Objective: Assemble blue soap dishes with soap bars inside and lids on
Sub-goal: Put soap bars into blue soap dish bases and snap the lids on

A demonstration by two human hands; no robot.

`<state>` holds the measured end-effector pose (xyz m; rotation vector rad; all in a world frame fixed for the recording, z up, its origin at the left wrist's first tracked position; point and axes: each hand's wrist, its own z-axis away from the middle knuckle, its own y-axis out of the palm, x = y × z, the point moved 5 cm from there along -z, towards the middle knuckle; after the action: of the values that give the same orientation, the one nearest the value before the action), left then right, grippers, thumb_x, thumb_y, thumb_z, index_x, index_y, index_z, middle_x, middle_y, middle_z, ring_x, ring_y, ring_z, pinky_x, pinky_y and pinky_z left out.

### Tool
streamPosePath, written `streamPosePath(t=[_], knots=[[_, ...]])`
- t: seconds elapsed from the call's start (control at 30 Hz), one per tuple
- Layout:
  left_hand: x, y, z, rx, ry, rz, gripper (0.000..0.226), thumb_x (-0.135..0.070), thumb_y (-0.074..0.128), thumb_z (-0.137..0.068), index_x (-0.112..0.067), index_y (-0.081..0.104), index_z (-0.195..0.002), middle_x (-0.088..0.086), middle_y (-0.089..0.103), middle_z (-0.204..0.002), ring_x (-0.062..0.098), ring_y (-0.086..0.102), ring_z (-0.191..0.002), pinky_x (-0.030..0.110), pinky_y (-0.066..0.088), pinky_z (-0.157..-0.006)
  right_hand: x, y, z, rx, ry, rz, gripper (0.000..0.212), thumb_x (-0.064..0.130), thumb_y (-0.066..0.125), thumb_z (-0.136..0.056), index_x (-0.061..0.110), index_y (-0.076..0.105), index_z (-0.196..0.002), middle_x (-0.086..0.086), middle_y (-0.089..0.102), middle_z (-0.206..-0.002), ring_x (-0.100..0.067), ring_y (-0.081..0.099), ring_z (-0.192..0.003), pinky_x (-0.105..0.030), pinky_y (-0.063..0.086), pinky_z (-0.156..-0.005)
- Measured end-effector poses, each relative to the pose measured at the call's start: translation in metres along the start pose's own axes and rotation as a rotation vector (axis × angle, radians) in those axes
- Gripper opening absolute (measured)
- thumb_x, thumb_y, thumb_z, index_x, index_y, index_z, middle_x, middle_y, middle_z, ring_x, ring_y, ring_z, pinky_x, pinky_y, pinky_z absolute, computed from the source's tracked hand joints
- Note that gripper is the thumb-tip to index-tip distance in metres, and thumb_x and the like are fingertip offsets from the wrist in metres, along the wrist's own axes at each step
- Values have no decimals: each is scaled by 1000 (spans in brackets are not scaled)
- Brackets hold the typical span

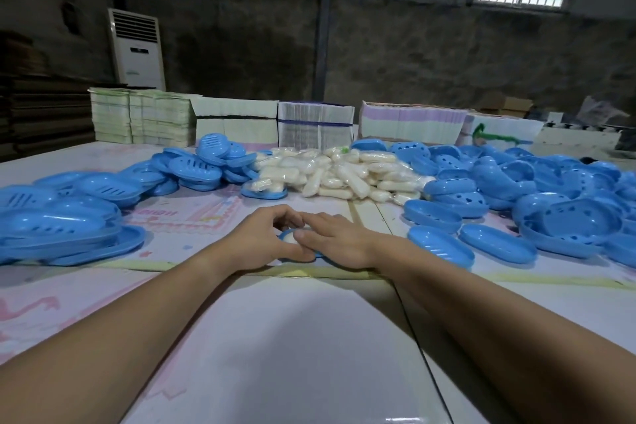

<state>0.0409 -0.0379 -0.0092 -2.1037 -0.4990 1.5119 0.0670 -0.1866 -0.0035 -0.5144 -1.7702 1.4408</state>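
Cupping one blue dish (286,235) holding one soap bar (290,239): two hands, left hand (266,237), right hand (339,240), fingers pressed around it.

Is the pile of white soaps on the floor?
No, the pile of wrapped white soap bars lies on the table, between two heaps of blue soap dish parts, beyond both hands.

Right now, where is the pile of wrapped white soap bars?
In the head view, the pile of wrapped white soap bars lies mid-table beyond both hands, between the slotted blue plastic lids on the left and the blue plastic dish bases on the right.
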Motion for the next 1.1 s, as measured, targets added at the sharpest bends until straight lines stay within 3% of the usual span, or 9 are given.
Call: streamPosePath(t=[0.2,0.3,0.4,0.47,0.53,0.6,0.7,0.87,1.1], knots=[[2,1,-1,4,10,-36,51,-59,87,-48,-40,70,-93,-18,70,-100,-2,62,-95,17,42,-74,-1,-1,3,-64,2,-89,52,53,38,-99,34,38,-147,-2,44,-149,-25,36,-136,-48,28,-113],[2,1,0,20,1,-82,44,-53,90,-60,-40,70,-97,-17,67,-101,-9,60,-87,11,42,-68,-12,-26,12,-316,31,-181,47,45,47,-99,27,49,-142,0,48,-147,-20,39,-136,-36,29,-112],[-1,3,2,64,-21,-122,39,-48,89,-69,-43,70,-103,-25,61,-106,-11,56,-89,9,41,-68,-46,-56,27,-546,263,83,44,37,51,-96,26,50,-138,-5,51,-142,-27,42,-130,-45,37,-106],[-7,9,4,107,-4,-146,39,-50,86,-70,-48,68,-105,-28,58,-114,-7,54,-103,9,41,-76,-73,-61,36,-468,493,294,48,37,50,-93,26,45,-140,-7,45,-144,-32,36,-132,-50,33,-106],[-13,17,5,133,37,-145,38,-51,85,-71,-50,67,-105,-24,59,-122,-3,55,-113,11,44,-88,-94,-56,44,-345,654,325,48,36,50,-93,26,44,-139,-8,44,-144,-34,32,-134,-52,32,-105],[-16,21,8,142,64,-138,36,-53,83,-71,-53,66,-103,-23,57,-123,-3,54,-115,14,46,-97,-102,-53,46,-284,702,299,39,32,50,-92,25,52,-131,-7,52,-136,-32,42,-127,-48,34,-101],[-15,23,9,167,78,-153,45,-67,74,-67,-60,61,-109,-17,55,-126,2,50,-120,24,45,-105,-93,-56,42,-337,603,314,27,25,55,-88,28,63,-114,-4,63,-117,-28,54,-112,-44,37,-97],[-13,22,6,117,98,-194,51,-73,69,-67,-53,62,-113,-19,62,-120,7,55,-114,38,50,-101,-65,-56,31,-440,374,303,44,19,63,-82,34,56,-123,-4,64,-110,-25,52,-108,-38,40,-84],[-9,20,5,85,78,-221,58,-81,65,-62,-53,62,-113,-19,64,-117,8,56,-112,39,50,-100,-39,-65,34,-615,47,-259,48,2,62,-86,36,61,-121,2,57,-90,-12,54,-80,-31,50,-77]])
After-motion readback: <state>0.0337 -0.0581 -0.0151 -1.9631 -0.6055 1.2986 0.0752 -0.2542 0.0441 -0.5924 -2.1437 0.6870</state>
